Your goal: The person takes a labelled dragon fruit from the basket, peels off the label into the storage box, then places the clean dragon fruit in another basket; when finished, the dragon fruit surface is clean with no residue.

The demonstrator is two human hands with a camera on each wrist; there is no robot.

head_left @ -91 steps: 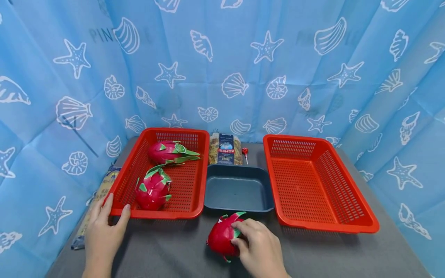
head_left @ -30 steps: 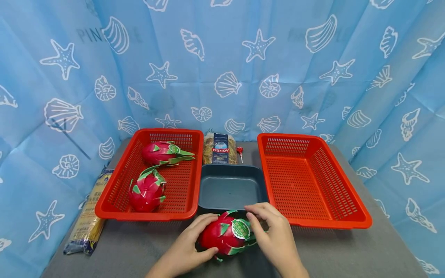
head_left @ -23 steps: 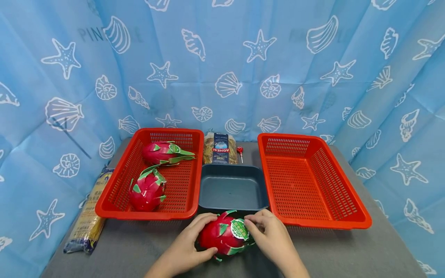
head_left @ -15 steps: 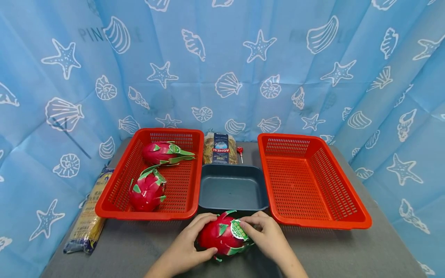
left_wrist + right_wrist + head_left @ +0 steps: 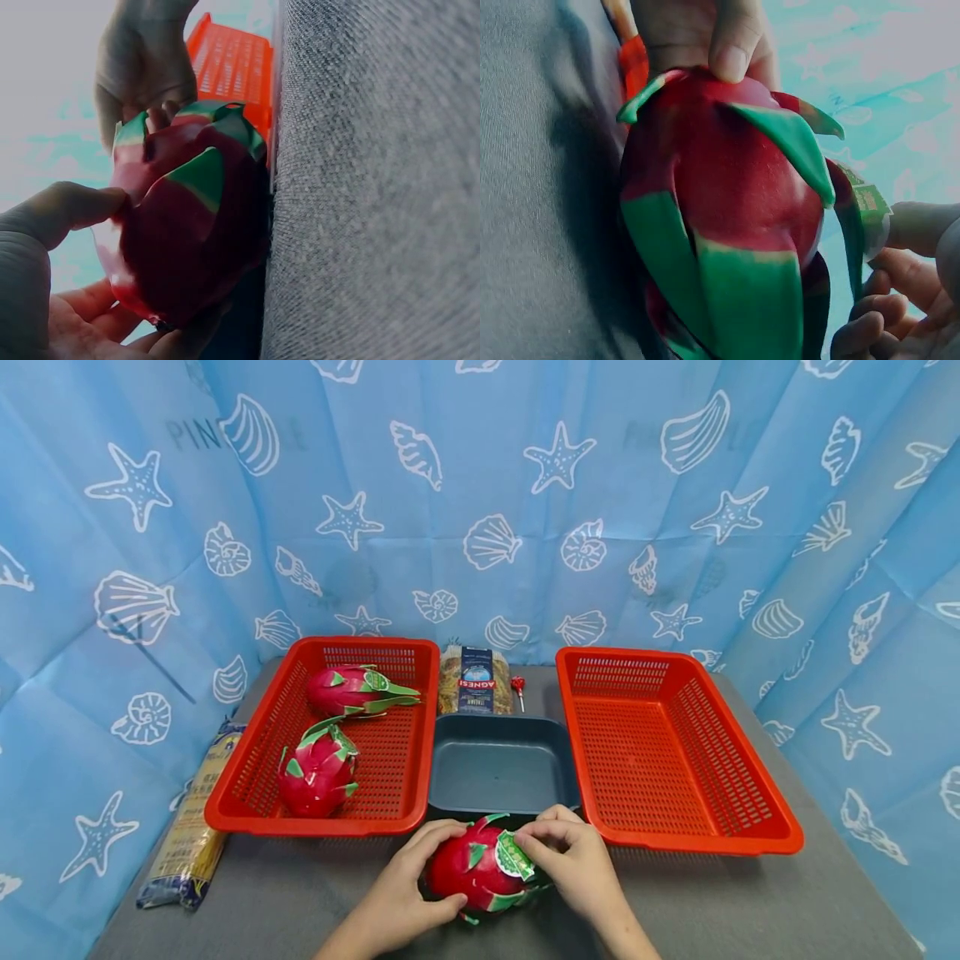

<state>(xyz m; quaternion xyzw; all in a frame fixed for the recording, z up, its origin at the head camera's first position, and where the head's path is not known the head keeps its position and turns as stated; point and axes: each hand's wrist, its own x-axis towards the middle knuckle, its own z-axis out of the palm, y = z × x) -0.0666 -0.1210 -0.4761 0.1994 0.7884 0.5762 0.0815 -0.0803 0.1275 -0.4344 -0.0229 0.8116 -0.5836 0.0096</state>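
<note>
A red dragon fruit [image 5: 461, 864] with green-tipped scales lies on the grey table before the blue-grey tray [image 5: 498, 768]. My left hand [image 5: 405, 889] grips its rounded left end, thumb on the near side and fingers on the far side. On the fruit's upper right side is a green-and-white sticker [image 5: 512, 855]. My right hand [image 5: 573, 860] pinches the sticker's right edge between thumb and forefinger. In the right wrist view the sticker [image 5: 870, 202] stands out beside a scale, its edge at the fingertips.
In the left red basket [image 5: 405, 727] lie two more dragon fruits [image 5: 318, 781]. Another red basket [image 5: 633, 768] stands right of the tray. Behind the tray are an Agnesi pasta bag [image 5: 450, 685] and a red lollipop [image 5: 517, 683]. A long yellowish packet [image 5: 187, 839] lies at far left.
My left hand has left the left basket's rim and now holds the dragon fruit, which has turned sticker-up. My right hand has shifted from the fruit to the sticker's edge.
</note>
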